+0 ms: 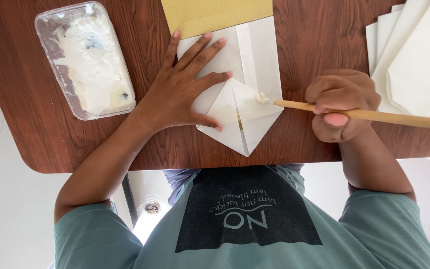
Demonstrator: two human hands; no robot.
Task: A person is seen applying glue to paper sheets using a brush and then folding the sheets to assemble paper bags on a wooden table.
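Brown counter; white folded paper bag at its centre. Left hand spreads flat on it. Right hand, at three o'clock, grips a wooden brush, tip touching the flap. Paste tray at ten o'clock.

Matt white paper lies on a glossy wood-grain table. A smooth wooden stick carries paste; the tub is clear plastic.

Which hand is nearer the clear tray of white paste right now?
Left. The left hand lies flat on the folded white paper, just beside the clear tray. The right hand, gripping the wooden stick, is across the paper.
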